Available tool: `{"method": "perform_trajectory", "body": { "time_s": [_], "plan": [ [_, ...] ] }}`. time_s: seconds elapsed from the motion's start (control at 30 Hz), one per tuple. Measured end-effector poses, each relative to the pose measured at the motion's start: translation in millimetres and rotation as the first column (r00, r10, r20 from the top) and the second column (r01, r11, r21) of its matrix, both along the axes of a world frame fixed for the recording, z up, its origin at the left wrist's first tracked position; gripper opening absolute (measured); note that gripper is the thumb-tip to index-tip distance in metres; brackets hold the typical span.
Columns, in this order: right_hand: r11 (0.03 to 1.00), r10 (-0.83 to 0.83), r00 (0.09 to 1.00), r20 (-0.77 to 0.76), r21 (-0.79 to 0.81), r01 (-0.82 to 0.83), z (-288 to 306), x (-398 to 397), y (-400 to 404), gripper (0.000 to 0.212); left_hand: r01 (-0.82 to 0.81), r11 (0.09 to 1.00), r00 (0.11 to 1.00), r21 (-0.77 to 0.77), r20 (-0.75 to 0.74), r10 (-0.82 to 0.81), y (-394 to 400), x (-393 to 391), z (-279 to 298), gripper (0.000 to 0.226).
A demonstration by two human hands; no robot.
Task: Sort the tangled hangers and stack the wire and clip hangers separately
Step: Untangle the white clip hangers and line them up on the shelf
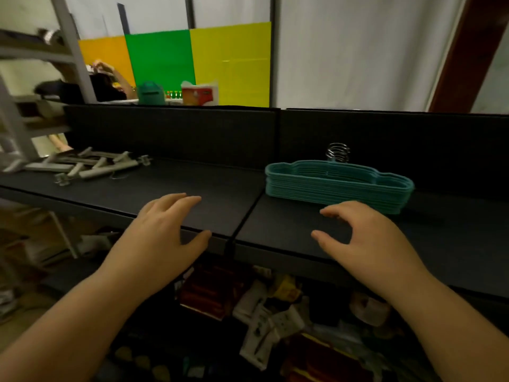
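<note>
A neat stack of teal hangers point(338, 184) with silver hooks lies on the right part of the dark table point(192, 194). A loose pile of grey clip hangers point(88, 165) lies at the far left of the table. My left hand point(162, 232) hovers over the table's front edge near the middle, fingers spread and holding nothing. My right hand point(363, 238) hovers just in front of the teal stack, fingers loosely curved and empty; its fingertips are close to the stack's front edge.
A dark partition wall point(170, 133) runs along the back of the table. Beyond it are a teal container point(150, 93), a red box point(199, 96) and a person's raised hand. Below the table's front edge lie mixed packages and clutter point(264, 312). A grey metal rack point(16, 125) stands at left.
</note>
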State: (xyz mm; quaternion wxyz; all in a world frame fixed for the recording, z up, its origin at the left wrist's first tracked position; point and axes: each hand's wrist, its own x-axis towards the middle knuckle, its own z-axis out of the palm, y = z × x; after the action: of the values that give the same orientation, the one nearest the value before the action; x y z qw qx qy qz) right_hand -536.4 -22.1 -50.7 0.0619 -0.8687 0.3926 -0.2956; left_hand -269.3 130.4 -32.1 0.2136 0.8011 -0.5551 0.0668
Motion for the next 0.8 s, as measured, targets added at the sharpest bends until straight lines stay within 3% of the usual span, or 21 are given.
{"method": "perform_trajectory", "body": {
  "time_s": [0.2, 0.4, 0.8],
  "plan": [
    [0.998, 0.061, 0.997, -0.045, -0.009, -0.062, -3, 93, -14, 0.049, 0.001, 1.0, 1.0, 0.009, -0.015, 0.0, -17, 73, -16, 0.07],
    [0.986, 0.134, 0.986, -0.098, -0.088, -0.143, 14, 185, -32, 0.05, -0.062, 0.995, 0.997, 0.079, 0.06, 0.058, -33, 165, -7, 0.071],
    [0.996, 0.045, 0.967, -0.252, -0.058, -0.061, 22, 341, -42, 0.05, -0.01, 0.992, 0.999, 0.128, 0.04, 0.004, -74, 340, -8, 0.069]
  ]
}}
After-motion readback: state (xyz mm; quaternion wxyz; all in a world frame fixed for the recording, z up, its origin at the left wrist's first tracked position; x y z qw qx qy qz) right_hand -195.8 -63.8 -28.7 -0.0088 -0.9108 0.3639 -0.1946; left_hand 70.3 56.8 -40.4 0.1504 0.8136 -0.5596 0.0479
